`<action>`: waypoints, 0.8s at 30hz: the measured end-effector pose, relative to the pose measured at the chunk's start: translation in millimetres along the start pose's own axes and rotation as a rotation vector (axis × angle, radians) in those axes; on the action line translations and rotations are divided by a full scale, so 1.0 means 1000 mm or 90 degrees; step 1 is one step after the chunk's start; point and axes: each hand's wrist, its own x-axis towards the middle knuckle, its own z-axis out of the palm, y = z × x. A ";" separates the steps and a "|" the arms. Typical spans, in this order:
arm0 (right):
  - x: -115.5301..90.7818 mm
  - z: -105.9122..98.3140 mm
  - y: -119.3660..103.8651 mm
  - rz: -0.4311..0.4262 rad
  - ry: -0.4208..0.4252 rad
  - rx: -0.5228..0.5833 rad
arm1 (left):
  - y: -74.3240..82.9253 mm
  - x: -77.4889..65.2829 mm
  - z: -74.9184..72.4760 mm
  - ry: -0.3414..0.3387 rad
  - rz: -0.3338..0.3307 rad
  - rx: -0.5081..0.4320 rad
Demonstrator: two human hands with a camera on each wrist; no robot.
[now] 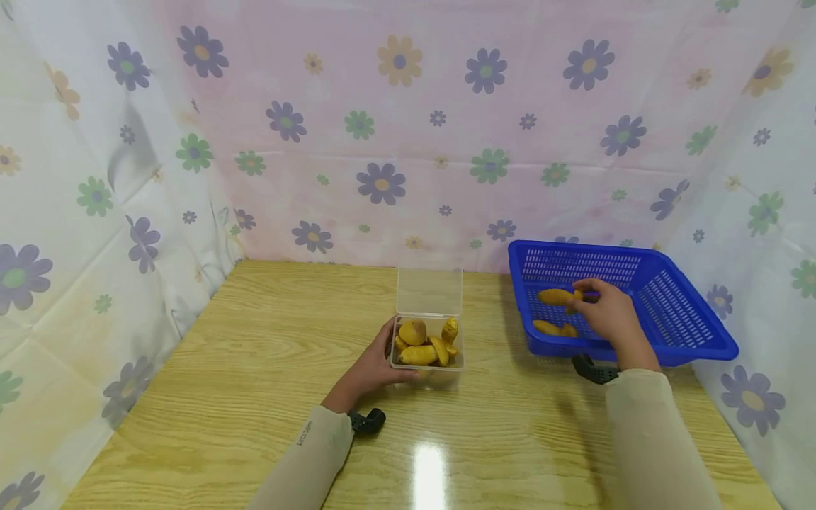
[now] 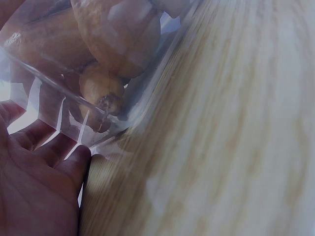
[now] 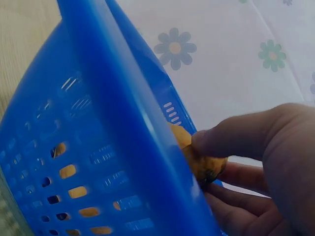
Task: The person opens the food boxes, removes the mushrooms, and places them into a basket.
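My left hand (image 1: 375, 365) grips a clear plastic box (image 1: 460, 354) at its left side and near corner, and the box stands on the table. Inside lie several yellow-orange mushrooms (image 1: 417, 355), also seen through the box wall in the left wrist view. Over the blue basket (image 1: 704, 322), my right hand (image 1: 610, 315) pinches one yellow mushroom (image 3: 204, 164) by its cap end between thumb and fingers. Below it in the basket lies another mushroom (image 1: 548, 328). The basket's rim hides part of the held mushroom in the right wrist view.
The box's hinged lid (image 1: 430, 292) stands raised at the back. A wood-grain table (image 1: 268, 340) carries box and basket. Flower-print cloth (image 1: 395, 142) hangs behind and at both sides, close behind the basket.
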 end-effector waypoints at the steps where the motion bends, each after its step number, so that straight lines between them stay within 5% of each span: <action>1: 0.000 0.000 -0.001 0.004 -0.006 -0.005 | 0.000 0.000 0.000 0.000 -0.001 0.003; 17: 0.012 0.003 0.003 0.015 -0.058 -0.084 | 0.000 0.000 0.000 0.003 0.003 0.005; 24: 0.013 0.001 0.002 0.023 -0.088 -0.083 | -0.030 0.012 0.004 0.021 0.005 0.013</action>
